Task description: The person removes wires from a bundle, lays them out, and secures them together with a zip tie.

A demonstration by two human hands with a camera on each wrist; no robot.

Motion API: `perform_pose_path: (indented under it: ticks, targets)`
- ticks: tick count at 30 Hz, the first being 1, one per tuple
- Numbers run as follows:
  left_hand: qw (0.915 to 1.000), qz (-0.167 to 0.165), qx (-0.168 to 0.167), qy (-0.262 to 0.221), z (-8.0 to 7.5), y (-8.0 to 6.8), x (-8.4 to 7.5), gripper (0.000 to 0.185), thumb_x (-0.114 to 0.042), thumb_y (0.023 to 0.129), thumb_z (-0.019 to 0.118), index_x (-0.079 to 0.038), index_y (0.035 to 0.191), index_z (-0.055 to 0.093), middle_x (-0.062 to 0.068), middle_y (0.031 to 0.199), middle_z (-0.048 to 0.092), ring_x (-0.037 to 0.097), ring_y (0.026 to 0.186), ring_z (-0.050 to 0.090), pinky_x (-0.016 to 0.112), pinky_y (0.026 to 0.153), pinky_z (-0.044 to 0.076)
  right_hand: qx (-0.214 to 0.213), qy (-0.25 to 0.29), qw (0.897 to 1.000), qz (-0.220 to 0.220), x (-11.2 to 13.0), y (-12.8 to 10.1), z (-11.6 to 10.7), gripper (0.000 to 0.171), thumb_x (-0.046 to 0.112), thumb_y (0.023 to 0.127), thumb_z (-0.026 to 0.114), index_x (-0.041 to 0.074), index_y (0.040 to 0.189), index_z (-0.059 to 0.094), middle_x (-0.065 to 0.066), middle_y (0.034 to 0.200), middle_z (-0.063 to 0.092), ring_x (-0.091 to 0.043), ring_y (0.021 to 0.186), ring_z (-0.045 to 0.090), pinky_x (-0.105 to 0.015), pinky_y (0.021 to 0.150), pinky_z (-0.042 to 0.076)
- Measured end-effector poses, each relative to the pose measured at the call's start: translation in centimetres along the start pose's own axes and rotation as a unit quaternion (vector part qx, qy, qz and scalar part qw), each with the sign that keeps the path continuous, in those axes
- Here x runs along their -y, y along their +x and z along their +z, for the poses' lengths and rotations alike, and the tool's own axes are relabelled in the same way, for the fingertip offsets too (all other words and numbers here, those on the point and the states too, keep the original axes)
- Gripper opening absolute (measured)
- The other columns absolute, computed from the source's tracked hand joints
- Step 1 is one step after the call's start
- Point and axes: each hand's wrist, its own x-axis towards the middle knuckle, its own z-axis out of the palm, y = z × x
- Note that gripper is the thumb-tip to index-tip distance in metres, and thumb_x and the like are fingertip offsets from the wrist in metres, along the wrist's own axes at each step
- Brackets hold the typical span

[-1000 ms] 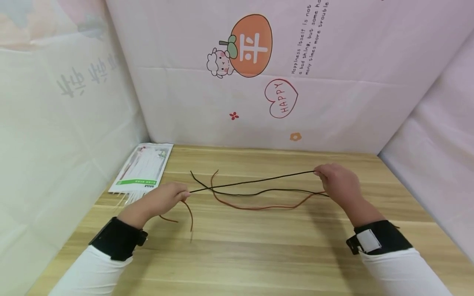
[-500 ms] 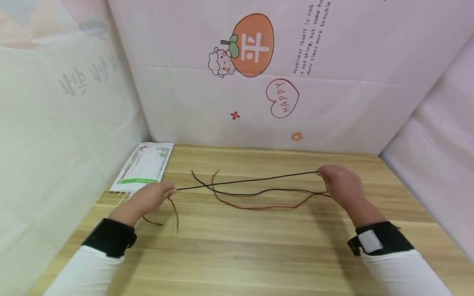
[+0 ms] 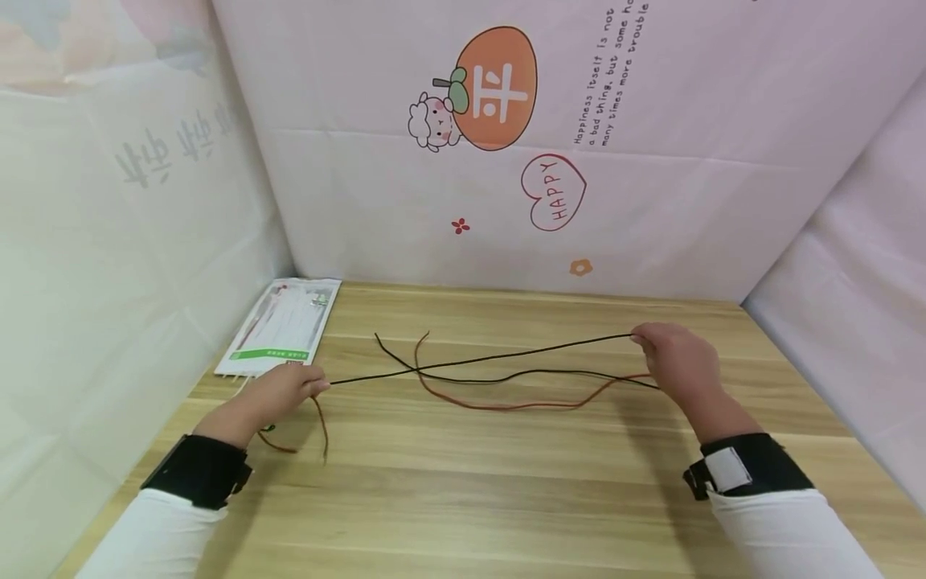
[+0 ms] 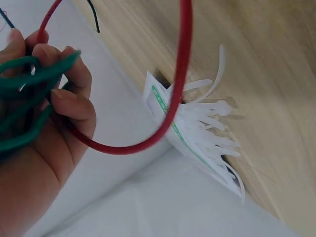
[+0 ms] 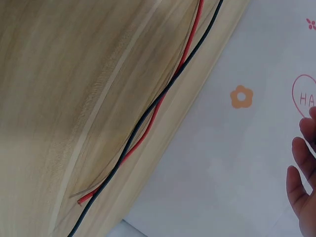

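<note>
Hands, left (image 3: pixel 285 388) and right (image 3: pixel 669 358), pinch a taut dark wire (image 3: pixel 477 359) wide apart.

Red wire (image 3: pixel 506 404), black wire (image 3: pixel 477 358)

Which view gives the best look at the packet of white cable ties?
The left wrist view: the packet of white cable ties fills the frame's middle, ties fanning out of it beside the left hand. The head view shows it whole but small, at the table's far left corner. The right wrist view misses it.
</note>
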Motion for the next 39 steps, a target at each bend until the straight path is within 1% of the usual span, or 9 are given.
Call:
perform_pose_path:
  ticks: [2, 6, 11, 16, 21, 25, 29, 35, 39]
  targets:
    - [1.0000, 0.001, 0.002, 0.004, 0.1, -0.4, 0.4, 0.030, -0.013, 0.096, 0.057, -0.013, 0.070, 0.045, -0.006, 0.063, 0.032, 0.009, 0.059, 0.033, 0.028, 0.060, 0.031, 0.011, -0.004, 1.000, 0.016, -0.6, -0.2, -0.1, 0.010, 0.006, 0.090, 0.064, 0.005, 0.098, 0.070, -0.021, 0.095, 0.070, -0.037, 0.070, 0.064, -0.037, 0.038, 0.037]
    - [0.9999, -0.003, 0.001, 0.014, 0.5, -1.0, 1.1, 0.028, -0.011, 0.095, 0.059, -0.013, 0.069, 0.047, -0.007, 0.062, 0.034, 0.009, 0.058, 0.034, 0.027, 0.058, 0.032, 0.030, 0.000, 0.999, 0.024, -1.4, -0.6, -0.3, 0.011, 0.005, 0.089, 0.064, 0.003, 0.098, 0.070, -0.022, 0.096, 0.069, -0.042, 0.076, 0.064, -0.045, 0.044, 0.043]
    - [0.9994, -0.025, -0.012, 0.020, 0.5, -1.1, 1.4, 0.027, -0.007, 0.096, 0.056, -0.012, 0.070, 0.049, -0.005, 0.063, 0.041, 0.011, 0.060, 0.039, 0.030, 0.059, 0.035, 0.034, 0.016, 0.999, 0.009, -1.2, -0.9, -0.3, 0.013, 0.003, 0.087, 0.065, 0.004, 0.099, 0.071, -0.022, 0.098, 0.069, -0.043, 0.086, 0.064, -0.050, 0.052, 0.048]
    - [0.9979, -0.056, 0.006, 0.030, 0.5, -1.7, 1.3, 0.027, -0.008, 0.097, 0.054, -0.011, 0.071, 0.050, -0.005, 0.063, 0.051, 0.010, 0.061, 0.048, 0.032, 0.061, 0.040, 0.045, 0.015, 0.999, -0.009, -0.9, -1.2, -0.4, 0.011, 0.004, 0.087, 0.066, 0.004, 0.097, 0.071, -0.021, 0.097, 0.069, -0.041, 0.088, 0.065, -0.052, 0.060, 0.050]
    - [0.9959, -0.071, -0.003, 0.057, 0.3, -2.1, 1.0, 0.027, -0.012, 0.096, 0.056, -0.015, 0.069, 0.053, -0.008, 0.062, 0.058, 0.011, 0.066, 0.057, 0.043, 0.073, 0.037, 0.044, 0.012, 0.998, -0.031, -0.9, -1.6, -0.8, 0.011, 0.002, 0.085, 0.067, 0.003, 0.096, 0.070, -0.019, 0.093, 0.069, -0.040, 0.086, 0.065, -0.052, 0.063, 0.050]
    - [0.9955, -0.044, -0.019, 0.081, 0.0, -2.1, 1.0, 0.026, -0.010, 0.095, 0.057, -0.015, 0.070, 0.053, -0.007, 0.064, 0.056, 0.012, 0.064, 0.052, 0.041, 0.069, 0.037, 0.034, 0.013, 0.998, -0.047, -1.1, -1.7, -1.1, 0.011, 0.001, 0.084, 0.068, 0.003, 0.095, 0.070, -0.018, 0.092, 0.070, -0.039, 0.084, 0.065, -0.051, 0.062, 0.051]
    - [0.9971, -0.018, -0.044, 0.060, -0.5, -1.8, 0.7, 0.023, -0.007, 0.095, 0.056, -0.011, 0.072, 0.053, -0.004, 0.063, 0.051, 0.011, 0.060, 0.047, 0.033, 0.060, 0.041, 0.021, -0.003, 0.998, -0.052, -1.8, -1.8, -1.5, 0.011, 0.002, 0.083, 0.069, 0.004, 0.094, 0.070, -0.019, 0.092, 0.070, -0.039, 0.084, 0.066, -0.050, 0.059, 0.050]
    - [0.9974, -0.014, -0.063, 0.033, -1.4, -0.7, -0.6, 0.015, -0.007, 0.095, 0.057, -0.007, 0.081, 0.061, -0.004, 0.062, 0.046, 0.010, 0.058, 0.042, 0.033, 0.060, 0.039, 0.026, -0.018, 0.999, -0.025, -3.2, -2.3, -2.7, 0.013, 0.002, 0.084, 0.068, 0.006, 0.096, 0.070, -0.021, 0.097, 0.070, -0.041, 0.086, 0.065, -0.051, 0.057, 0.049]
    - [0.9974, -0.027, -0.064, 0.022, -1.5, 0.6, -1.3, 0.011, -0.007, 0.095, 0.058, -0.002, 0.088, 0.066, -0.002, 0.066, 0.050, 0.013, 0.062, 0.044, 0.034, 0.063, 0.040, 0.033, -0.011, 0.999, -0.004, -4.1, -2.8, -3.1, 0.011, 0.002, 0.086, 0.066, 0.003, 0.096, 0.069, -0.021, 0.097, 0.068, -0.042, 0.088, 0.064, -0.054, 0.066, 0.050]
